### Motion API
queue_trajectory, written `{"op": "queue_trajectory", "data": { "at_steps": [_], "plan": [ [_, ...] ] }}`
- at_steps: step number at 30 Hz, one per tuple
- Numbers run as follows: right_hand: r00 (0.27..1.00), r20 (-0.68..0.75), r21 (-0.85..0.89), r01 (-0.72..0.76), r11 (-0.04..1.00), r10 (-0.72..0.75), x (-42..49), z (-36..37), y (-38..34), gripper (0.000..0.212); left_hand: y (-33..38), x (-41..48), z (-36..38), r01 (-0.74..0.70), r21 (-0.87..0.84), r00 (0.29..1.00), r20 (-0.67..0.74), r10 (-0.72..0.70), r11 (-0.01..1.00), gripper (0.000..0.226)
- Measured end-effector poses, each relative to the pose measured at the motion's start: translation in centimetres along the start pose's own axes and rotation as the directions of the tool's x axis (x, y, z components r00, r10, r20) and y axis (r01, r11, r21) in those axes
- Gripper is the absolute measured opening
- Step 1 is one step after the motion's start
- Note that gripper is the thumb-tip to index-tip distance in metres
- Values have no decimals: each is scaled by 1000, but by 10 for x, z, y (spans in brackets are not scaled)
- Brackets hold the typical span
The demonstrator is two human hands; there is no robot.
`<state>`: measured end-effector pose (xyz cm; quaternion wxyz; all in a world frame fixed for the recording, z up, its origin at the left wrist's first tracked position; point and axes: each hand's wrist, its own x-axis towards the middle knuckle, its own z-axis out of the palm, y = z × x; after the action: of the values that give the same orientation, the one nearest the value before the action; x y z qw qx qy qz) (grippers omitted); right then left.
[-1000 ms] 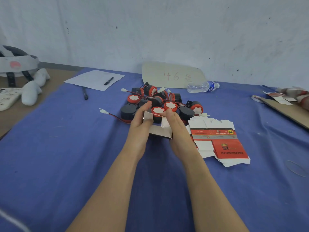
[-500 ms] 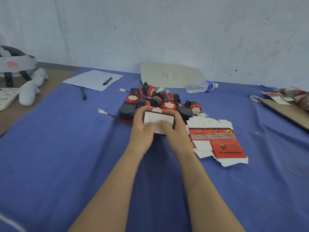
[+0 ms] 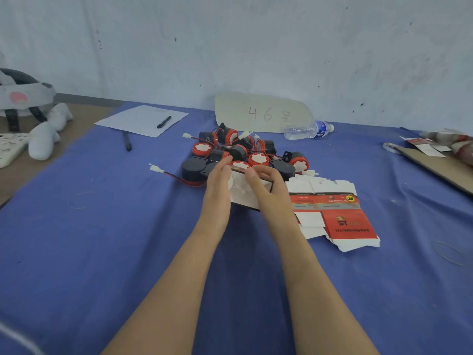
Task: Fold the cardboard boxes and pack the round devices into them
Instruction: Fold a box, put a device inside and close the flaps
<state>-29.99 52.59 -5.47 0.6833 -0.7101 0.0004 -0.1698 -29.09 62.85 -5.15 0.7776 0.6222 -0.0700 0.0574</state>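
Upper left of frame: sheet of paper (image 3: 142, 119) with a pen (image 3: 164, 121) on the blue surface (image 3: 102, 239). Centre: left hand (image 3: 217, 185), fingers straight, pressed flat against the left side of a partly folded cardboard box (image 3: 243, 194); right hand (image 3: 266, 183), fingers curled over the box's top edge, gripping it. Just behind the hands: pile of black-and-red round devices (image 3: 256, 158) with wires. Right of centre: stack of flat boxes (image 3: 340, 221), unfolded, lying on the surface.
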Motion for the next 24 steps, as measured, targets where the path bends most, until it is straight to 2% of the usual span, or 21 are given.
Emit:
{"op": "queue_trajectory", "data": {
  "at_steps": [3,7,10,13,16,21,24],
  "plan": [
    [997,69,-128,53,990,-45,0,-4,2,31,3,1,-4,94,-150,996,13,-93,984,32],
    [994,34,-218,104,970,-99,0,-4,3,26,3,-2,-4,67,-123,997,32,-64,990,31],
    [996,71,-93,64,994,-58,-1,-3,1,25,2,2,-4,74,-153,997,-3,-76,985,30],
    [997,62,37,-38,999,35,-2,-1,-4,28,1,3,-3,77,-130,997,-1,-78,989,46],
    [999,44,-13,-8,1000,9,-1,-1,-3,32,2,2,-1,47,-96,999,-4,-47,994,44],
    [998,-5,-162,64,985,-66,0,-3,-1,33,3,0,-2,28,-150,999,28,-24,988,38],
    [998,0,-147,59,987,-59,1,-4,0,28,5,-2,-3,0,-172,999,45,8,985,40]
  ]
}}
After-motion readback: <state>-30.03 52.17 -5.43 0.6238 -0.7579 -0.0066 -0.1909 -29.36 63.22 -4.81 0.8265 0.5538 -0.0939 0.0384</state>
